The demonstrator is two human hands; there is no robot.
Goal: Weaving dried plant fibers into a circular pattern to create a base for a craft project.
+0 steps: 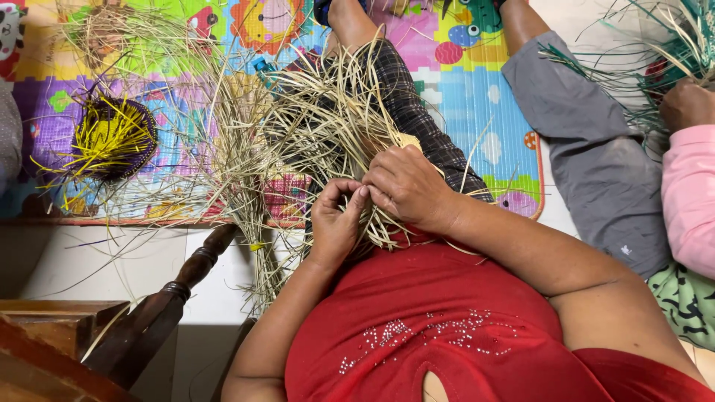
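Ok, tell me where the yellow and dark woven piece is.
In the head view the yellow and dark woven piece lies on the colourful play mat at far left, beyond the pale straw bundle that both hands work on.

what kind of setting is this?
Likely a home floor used for handweaving: a colourful foam play mat, loose pale straw strands across the lap, a half-woven yellow and purple basket, and a dark wooden furniture leg.
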